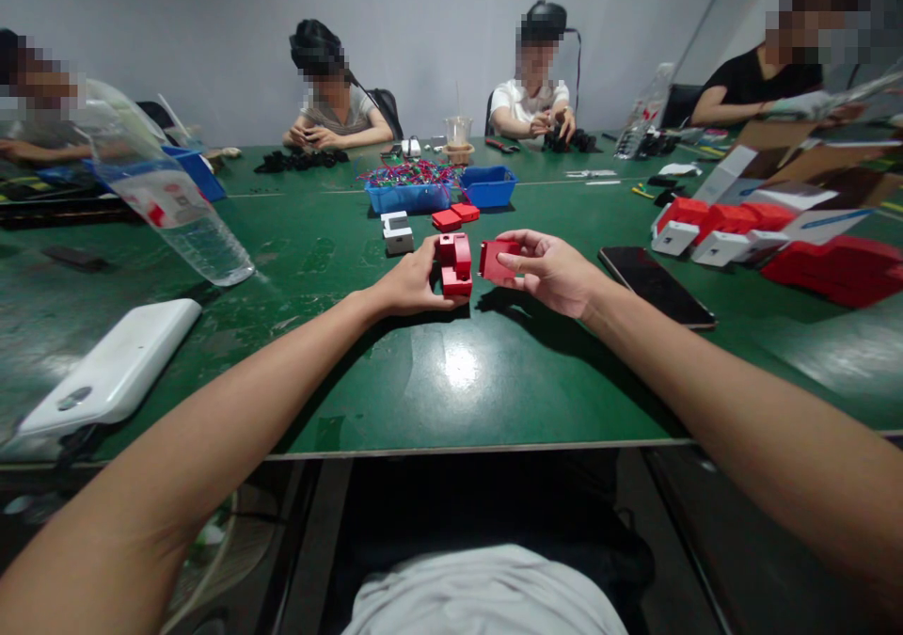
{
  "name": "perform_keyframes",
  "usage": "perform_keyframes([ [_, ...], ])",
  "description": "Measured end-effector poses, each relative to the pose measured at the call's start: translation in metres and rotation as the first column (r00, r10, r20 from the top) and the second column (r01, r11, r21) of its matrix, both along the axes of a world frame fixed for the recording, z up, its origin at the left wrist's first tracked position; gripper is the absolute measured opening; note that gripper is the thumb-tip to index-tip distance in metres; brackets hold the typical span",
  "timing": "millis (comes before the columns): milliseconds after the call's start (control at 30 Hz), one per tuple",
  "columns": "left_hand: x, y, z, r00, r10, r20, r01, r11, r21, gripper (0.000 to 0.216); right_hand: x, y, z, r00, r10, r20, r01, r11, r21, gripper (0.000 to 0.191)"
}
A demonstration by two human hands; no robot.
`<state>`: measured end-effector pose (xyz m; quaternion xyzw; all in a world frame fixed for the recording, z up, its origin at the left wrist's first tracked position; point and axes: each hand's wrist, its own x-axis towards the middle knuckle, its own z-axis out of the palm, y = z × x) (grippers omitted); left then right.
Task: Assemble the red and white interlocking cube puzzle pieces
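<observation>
My left hand (413, 279) is closed around a red plastic housing (455, 264) with a curved top and a notch, low over the green table (437, 381). Facing it across a small gap, a flat red plastic cover (498, 261) is pinched between the thumb and fingers of my right hand (546, 270). The two red parts do not touch. Just beyond my left hand stands a white plastic housing (398, 233) with a notch. Two flat red pieces (455, 216) lie behind my hands.
Behind are a blue bin (409, 197) of coloured wires and another blue bin (488, 187). A phone (656, 285) and red and white parts (720, 230) lie right. Left are a water bottle (190, 226) and a white power bank (117, 362). Several people sit around the table.
</observation>
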<state>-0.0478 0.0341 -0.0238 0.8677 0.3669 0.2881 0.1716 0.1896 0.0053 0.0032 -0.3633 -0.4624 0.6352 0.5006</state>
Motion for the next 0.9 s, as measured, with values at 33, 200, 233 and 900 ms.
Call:
perform_keyframes([
  [33,0.0000,-0.0001,0.0000,1.000,0.001,-0.001,-0.001,1.000,0.000,0.097,-0.0006,-0.0004,0.0005,1.000,-0.003,-0.004,0.003,1.000,-0.001,0.034],
  [200,0.0008,-0.0020,0.0019,1.000,0.019,-0.014,-0.019,1.000,-0.017,0.097,-0.0026,-0.0019,0.0028,1.000,0.010,0.019,-0.010,1.000,-0.009,0.035],
  [233,0.0009,-0.0024,0.0024,1.000,0.018,-0.014,-0.019,1.000,-0.016,0.096,-0.0027,-0.0021,0.0029,1.000,0.015,0.026,-0.015,1.000,-0.002,0.035],
  [900,0.0013,-0.0019,0.0027,0.999,0.025,-0.024,-0.025,1.000,-0.009,0.095,-0.0011,0.0001,0.0009,0.998,0.055,0.026,-0.054,0.998,-0.017,0.036],
])
